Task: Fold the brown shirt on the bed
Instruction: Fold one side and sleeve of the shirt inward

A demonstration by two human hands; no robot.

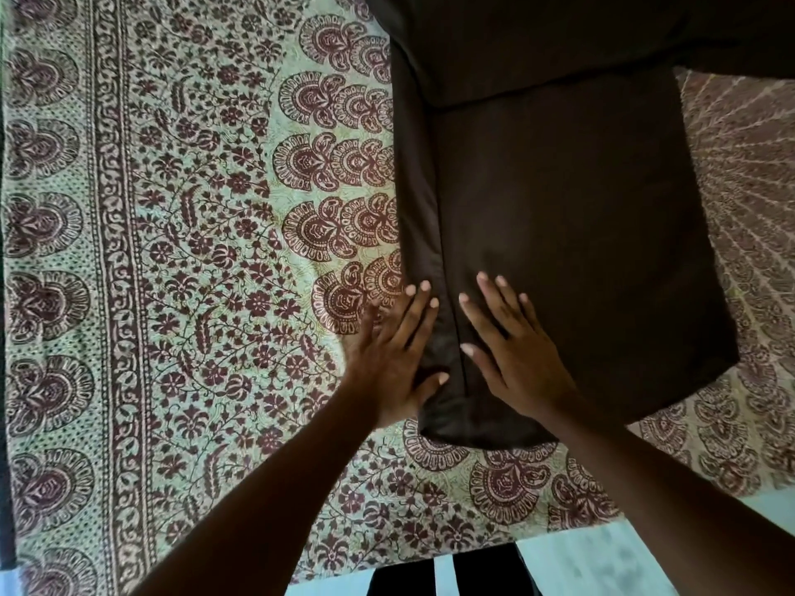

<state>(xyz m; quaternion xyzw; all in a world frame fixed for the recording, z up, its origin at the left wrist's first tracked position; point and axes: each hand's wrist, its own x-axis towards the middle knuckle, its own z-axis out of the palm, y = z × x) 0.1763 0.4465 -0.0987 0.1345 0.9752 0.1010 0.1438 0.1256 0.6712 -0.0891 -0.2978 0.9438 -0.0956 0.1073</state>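
The fingers of the right hand (512, 354) are spread and lie flat on the brown shirt (572, 234), palm down; they grasp nothing, they only press on the cloth. The fingers of the left hand (395, 359) are also stretched out and released. Its fingertips and thumb rest on the narrow folded strip along the left side of the shirt, while the palm lies partly on the bedcover (172, 251) just beside that strip. This hand is a little blurred. Between the two hands runs a straight crease of the shirt, from the near hem up toward the far part of the garment.

The two bare forearms come in from the bottom of the picture and meet close together at the near left corner of the shirt.

The shirt lies flat on the bed, in the right half of the view, with its hem toward the near edge of the bed and close to it. One sleeve (731, 40) stretches to the right at the far end. The bedcover is pale green with a dark red flower print and a patterned border along the left edge. Below the near edge of the bed a pale floor (602, 565) shows.
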